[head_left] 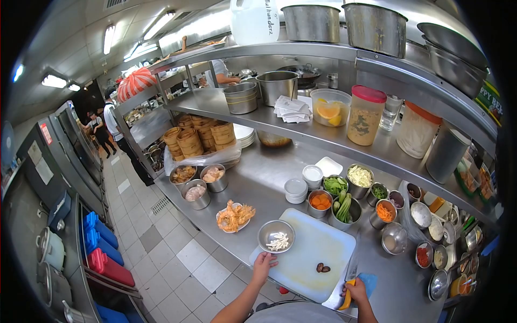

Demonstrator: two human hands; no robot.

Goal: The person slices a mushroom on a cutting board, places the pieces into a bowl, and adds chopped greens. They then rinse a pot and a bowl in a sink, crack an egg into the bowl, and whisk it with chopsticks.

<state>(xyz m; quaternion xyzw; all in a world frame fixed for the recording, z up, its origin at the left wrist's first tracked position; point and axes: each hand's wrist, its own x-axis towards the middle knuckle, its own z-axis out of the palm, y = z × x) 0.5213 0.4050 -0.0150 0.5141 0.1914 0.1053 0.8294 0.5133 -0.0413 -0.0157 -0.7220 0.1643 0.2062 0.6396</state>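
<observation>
Steel counter [258,172] spans the frame's centre. At lower right, my right hand [354,290] grasps the knife [346,295] beside the board [299,272]; my left [264,265] meets the bowl's [263,233] near side, grip unclear to me.

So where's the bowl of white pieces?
In the head view, the bowl is just below centre, by the left hand and at the cutting board's left edge.

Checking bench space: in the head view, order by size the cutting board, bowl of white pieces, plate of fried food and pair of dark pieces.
1. Cutting board
2. Bowl and plate: too alike to rank
3. Dark pieces
</observation>
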